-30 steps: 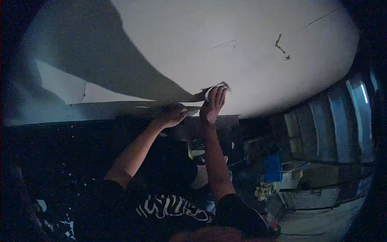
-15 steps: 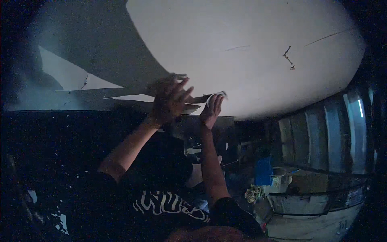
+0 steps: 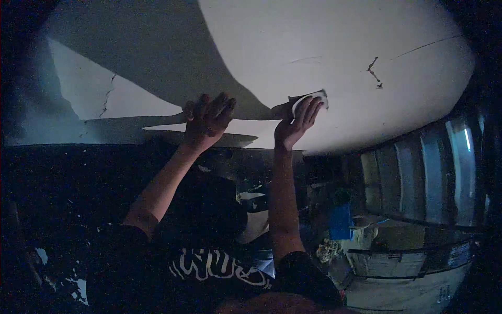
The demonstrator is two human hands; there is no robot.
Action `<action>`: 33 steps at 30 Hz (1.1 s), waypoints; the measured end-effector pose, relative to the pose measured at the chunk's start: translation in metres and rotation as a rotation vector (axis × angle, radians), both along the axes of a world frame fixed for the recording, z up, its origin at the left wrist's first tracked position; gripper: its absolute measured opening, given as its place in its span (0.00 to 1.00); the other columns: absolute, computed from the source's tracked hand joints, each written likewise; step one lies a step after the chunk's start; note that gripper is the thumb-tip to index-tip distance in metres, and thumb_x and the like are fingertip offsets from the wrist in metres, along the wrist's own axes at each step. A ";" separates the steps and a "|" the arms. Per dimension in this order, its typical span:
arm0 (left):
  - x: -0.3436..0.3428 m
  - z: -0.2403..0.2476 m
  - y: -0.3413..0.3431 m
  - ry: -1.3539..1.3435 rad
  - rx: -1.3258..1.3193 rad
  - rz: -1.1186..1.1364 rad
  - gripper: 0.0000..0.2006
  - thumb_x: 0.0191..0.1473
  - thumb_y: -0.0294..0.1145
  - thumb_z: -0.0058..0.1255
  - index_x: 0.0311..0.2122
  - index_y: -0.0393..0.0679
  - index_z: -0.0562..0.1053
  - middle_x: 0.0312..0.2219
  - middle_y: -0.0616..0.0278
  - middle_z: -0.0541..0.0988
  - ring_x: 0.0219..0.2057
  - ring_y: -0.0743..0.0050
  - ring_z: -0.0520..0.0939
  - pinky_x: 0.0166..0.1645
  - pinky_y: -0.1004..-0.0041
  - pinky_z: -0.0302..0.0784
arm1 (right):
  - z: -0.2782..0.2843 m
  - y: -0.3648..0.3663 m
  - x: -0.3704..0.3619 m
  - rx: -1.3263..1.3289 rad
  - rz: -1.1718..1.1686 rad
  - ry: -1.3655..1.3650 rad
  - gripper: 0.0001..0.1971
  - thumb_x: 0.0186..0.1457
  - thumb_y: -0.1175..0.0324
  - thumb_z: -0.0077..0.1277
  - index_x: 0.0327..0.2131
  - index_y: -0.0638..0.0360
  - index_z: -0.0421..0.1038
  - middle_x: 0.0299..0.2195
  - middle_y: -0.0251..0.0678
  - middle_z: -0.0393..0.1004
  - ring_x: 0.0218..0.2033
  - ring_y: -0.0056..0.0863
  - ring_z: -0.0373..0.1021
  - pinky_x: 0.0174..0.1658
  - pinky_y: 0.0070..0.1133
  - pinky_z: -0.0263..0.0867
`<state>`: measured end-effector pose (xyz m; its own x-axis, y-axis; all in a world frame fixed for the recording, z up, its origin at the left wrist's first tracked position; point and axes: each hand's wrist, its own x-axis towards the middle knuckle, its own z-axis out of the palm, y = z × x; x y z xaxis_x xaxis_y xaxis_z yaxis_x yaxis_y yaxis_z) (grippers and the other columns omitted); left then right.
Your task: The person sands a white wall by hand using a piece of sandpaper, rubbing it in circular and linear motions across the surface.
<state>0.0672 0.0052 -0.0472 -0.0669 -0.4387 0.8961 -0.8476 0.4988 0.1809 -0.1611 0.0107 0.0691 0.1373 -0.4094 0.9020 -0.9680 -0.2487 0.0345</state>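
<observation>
A large, smooth white panel (image 3: 293, 36) fills the upper part of the view, with the dark shadow of my arms cast over its left half. My left hand (image 3: 210, 118) lies on its lower part, fingers stretched out and holding nothing. To the right, my right hand (image 3: 300, 123) presses a small folded sheet (image 3: 299, 102), white on the side that shows with a darker edge, flat against the panel. What the sheet is made of is too dim to tell. A dark crack-like mark (image 3: 373, 70) stands on the panel to the right of this hand.
Below the panel's lower edge it is very dark. At the lower right are a blue container (image 3: 341, 221), a pale tangled bundle (image 3: 329, 250) and a grey crate-like box (image 3: 387, 261). Tall ribbed panels (image 3: 408, 167) line the right side.
My right hand has moved right and up along the panel with the folded sheet. My left hand has shifted slightly left and now lies flatter on the panel. The shadow has shifted right.
</observation>
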 end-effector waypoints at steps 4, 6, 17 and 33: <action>0.002 0.001 -0.001 -0.051 0.087 -0.018 0.26 0.52 0.46 0.57 0.58 0.58 0.70 0.59 0.54 0.66 0.58 0.34 0.64 0.59 0.31 0.54 | -0.056 0.012 -0.009 0.148 -0.055 -0.022 0.33 0.57 0.72 0.49 0.65 0.61 0.53 0.67 0.57 0.49 0.68 0.57 0.44 0.65 0.47 0.47; 0.001 0.002 -0.004 -0.034 0.124 -0.044 0.29 0.51 0.44 0.59 0.60 0.64 0.67 0.63 0.67 0.62 0.60 0.51 0.62 0.59 0.39 0.54 | -0.096 0.018 -0.018 0.210 -0.076 -0.005 0.34 0.55 0.73 0.50 0.65 0.61 0.53 0.67 0.56 0.49 0.68 0.56 0.44 0.65 0.46 0.47; -0.001 -0.008 -0.009 -0.011 0.172 -0.097 0.29 0.53 0.46 0.56 0.62 0.63 0.65 0.65 0.66 0.59 0.61 0.44 0.59 0.58 0.39 0.55 | -0.110 0.021 -0.017 0.310 -0.107 0.016 0.32 0.56 0.69 0.50 0.64 0.61 0.55 0.67 0.55 0.50 0.68 0.57 0.44 0.65 0.47 0.46; -0.004 -0.012 -0.009 -0.032 0.022 0.016 0.29 0.56 0.47 0.53 0.63 0.62 0.65 0.67 0.64 0.56 0.66 0.42 0.52 0.66 0.40 0.43 | -0.149 0.027 -0.015 0.260 0.025 -0.014 0.28 0.59 0.69 0.43 0.63 0.62 0.57 0.65 0.57 0.52 0.68 0.58 0.46 0.65 0.47 0.46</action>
